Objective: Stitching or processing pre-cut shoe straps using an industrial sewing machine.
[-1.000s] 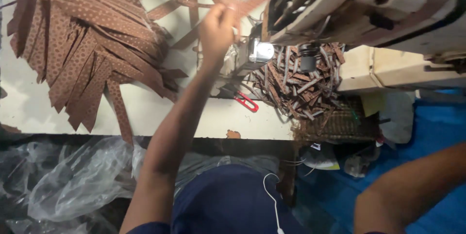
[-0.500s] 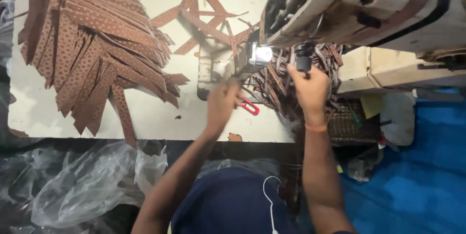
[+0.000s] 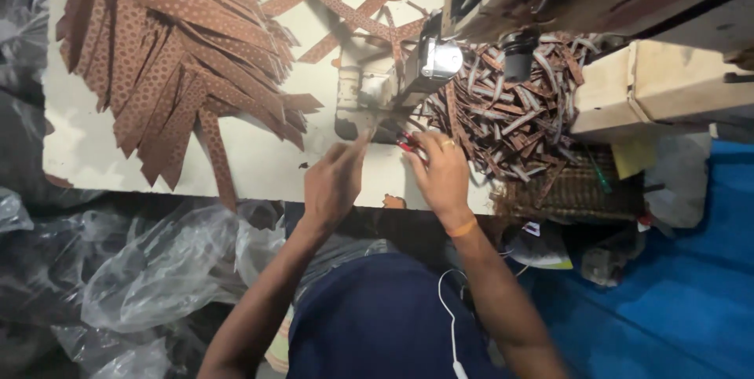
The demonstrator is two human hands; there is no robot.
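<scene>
Both hands had drawn in toward the middle of the frame since half a second earlier, when the left one sat lower by the red-handled tool and the right one was up against the tangle of sewn strips. Now the left hand [image 3: 334,183] lay with its fingers stretched forward and pinched on a thin brown strip [image 3: 375,117] at the foot of the sewing machine [image 3: 408,73]. The right hand [image 3: 441,171], wearing a ring and an orange band at the wrist, curled its fingers loosely over the same spot, just beside the red-handled tool [image 3: 406,142]; whether it gripped anything I could not tell. At the upper left of the frame the fan of brown dotted strips [image 3: 181,57] rested on the pale surface [image 3: 259,163], as before. Right of the hands sat the heap of sewn strips [image 3: 514,108], touching the machine. Clear plastic bags [image 3: 157,269] filled the lower left, and blue sheeting [image 3: 675,292] the lower right.
</scene>
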